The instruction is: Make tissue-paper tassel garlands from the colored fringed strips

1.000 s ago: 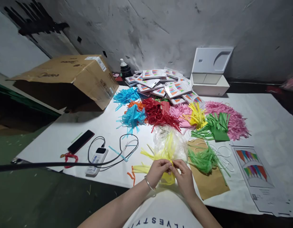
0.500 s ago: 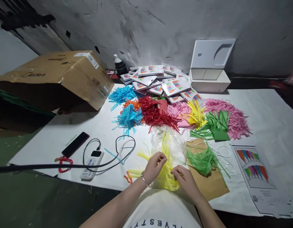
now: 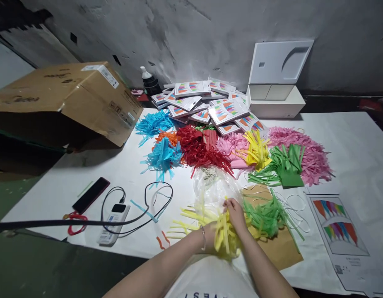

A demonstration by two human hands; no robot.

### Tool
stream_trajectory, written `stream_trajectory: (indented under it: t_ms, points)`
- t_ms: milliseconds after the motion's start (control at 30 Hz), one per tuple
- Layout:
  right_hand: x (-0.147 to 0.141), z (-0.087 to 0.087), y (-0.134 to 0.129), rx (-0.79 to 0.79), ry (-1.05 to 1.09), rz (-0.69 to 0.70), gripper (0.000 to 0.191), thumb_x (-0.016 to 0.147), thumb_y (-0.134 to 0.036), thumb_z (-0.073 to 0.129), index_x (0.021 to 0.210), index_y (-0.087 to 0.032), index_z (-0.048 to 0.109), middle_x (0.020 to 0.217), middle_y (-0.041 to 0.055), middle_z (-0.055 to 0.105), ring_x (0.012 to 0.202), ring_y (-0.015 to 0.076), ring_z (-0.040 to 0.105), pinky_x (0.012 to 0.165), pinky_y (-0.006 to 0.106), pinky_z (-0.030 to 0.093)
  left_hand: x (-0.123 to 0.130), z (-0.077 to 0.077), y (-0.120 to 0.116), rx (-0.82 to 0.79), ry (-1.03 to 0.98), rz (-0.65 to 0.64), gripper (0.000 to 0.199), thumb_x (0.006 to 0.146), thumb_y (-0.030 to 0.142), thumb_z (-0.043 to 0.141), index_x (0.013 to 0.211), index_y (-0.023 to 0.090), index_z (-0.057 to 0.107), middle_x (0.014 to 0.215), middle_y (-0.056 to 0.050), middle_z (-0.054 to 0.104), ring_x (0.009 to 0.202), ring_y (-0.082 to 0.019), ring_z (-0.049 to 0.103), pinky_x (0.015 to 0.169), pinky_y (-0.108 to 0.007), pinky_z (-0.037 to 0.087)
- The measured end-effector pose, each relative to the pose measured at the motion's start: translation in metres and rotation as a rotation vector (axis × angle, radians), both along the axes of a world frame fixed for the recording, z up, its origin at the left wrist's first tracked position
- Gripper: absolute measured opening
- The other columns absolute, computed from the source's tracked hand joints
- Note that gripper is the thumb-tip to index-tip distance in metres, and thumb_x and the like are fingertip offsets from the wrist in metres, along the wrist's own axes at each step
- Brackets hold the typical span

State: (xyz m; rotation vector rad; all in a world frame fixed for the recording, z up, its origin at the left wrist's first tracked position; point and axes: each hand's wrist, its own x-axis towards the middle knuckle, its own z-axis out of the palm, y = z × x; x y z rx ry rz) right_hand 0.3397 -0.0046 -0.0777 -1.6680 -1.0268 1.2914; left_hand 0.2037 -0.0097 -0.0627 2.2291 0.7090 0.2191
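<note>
A yellow tissue-paper tassel (image 3: 225, 238) with many cut strips hangs between my hands at the table's front edge. My right hand (image 3: 235, 211) is closed, its thumb and fingers pinching the top of the yellow strips. Lower down, my left hand (image 3: 210, 236) reaches behind the strips, which hide its fingers. More yellow strips spread out to its left on the table. Just beyond lies a clear plastic bag (image 3: 214, 186). Close to my right hand, a light green tassel (image 3: 267, 215) rests on brown paper (image 3: 283, 252).
Blue (image 3: 163, 155), red (image 3: 203, 149), pink (image 3: 312, 155) and green (image 3: 287, 165) fringed bundles line the middle. Behind them are stacked printed packets (image 3: 193, 89) and a white lidded box (image 3: 276, 105). A carton (image 3: 95, 99), phone (image 3: 91, 195) and cabled power bank (image 3: 113, 225) are left.
My left hand has moved down and right, behind the yellow strips. My right hand has risen and now pinches the tassel higher up. The view has shifted slightly.
</note>
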Motion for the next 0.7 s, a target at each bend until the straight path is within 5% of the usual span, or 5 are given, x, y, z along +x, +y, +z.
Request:
stream_trajectory:
  t_ms: [67, 167, 333, 500, 700]
  points:
    - [0.015, -0.016, -0.007, -0.012, -0.050, -0.075, 0.038, 0.087, -0.052, 0.036, 0.076, -0.020, 0.053, 0.067, 0.0019, 0.061, 0.063, 0.0172, 0.055, 0.059, 0.026, 0.041, -0.016, 0.001, 0.023, -0.024, 0.062, 0.096, 0.012, 0.078, 0.015, 0.058, 0.077, 0.020, 0.069, 0.075, -0.001, 0.068, 0.068, -0.015, 0.060, 0.065, -0.025, 0.049]
    - [0.027, -0.026, -0.017, -0.010, -0.093, -0.068, 0.035, 0.086, -0.050, 0.039, 0.072, -0.020, 0.052, 0.065, 0.0003, 0.057, 0.062, 0.0172, 0.053, 0.059, 0.026, 0.039, -0.025, 0.003, 0.059, -0.027, 0.122, 0.307, 0.027, 0.080, 0.008, 0.045, 0.086, 0.019, 0.069, 0.079, -0.004, 0.068, 0.074, -0.017, 0.062, 0.069, -0.028, 0.048]
    - [0.027, -0.027, -0.019, 0.030, -0.141, 0.002, 0.032, 0.086, -0.046, 0.042, 0.074, -0.020, 0.055, 0.064, -0.0007, 0.056, 0.060, 0.0164, 0.049, 0.058, 0.025, 0.037, 0.008, -0.010, 0.097, -0.018, 0.166, 0.444, 0.023, 0.082, 0.011, 0.049, 0.096, 0.018, 0.066, 0.094, -0.007, 0.063, 0.083, -0.017, 0.060, 0.076, -0.028, 0.047]
    - [0.029, -0.025, -0.018, 0.056, -0.158, 0.041, 0.033, 0.088, -0.044, 0.040, 0.074, -0.019, 0.056, 0.063, -0.0014, 0.055, 0.058, 0.0151, 0.049, 0.056, 0.024, 0.035, 0.027, -0.026, 0.101, -0.028, 0.212, 0.431, 0.016, 0.078, 0.007, 0.054, 0.079, 0.018, 0.066, 0.085, -0.005, 0.062, 0.081, -0.018, 0.059, 0.072, -0.027, 0.045]
    - [0.027, -0.012, -0.027, 0.082, -0.178, 0.026, 0.029, 0.089, -0.043, 0.042, 0.077, -0.019, 0.056, 0.066, -0.0019, 0.052, 0.063, 0.0146, 0.049, 0.060, 0.023, 0.035, 0.009, -0.016, 0.087, -0.052, 0.204, 0.493, 0.014, 0.088, 0.022, 0.050, 0.092, 0.015, 0.061, 0.078, -0.003, 0.062, 0.068, -0.014, 0.058, 0.065, -0.024, 0.046]
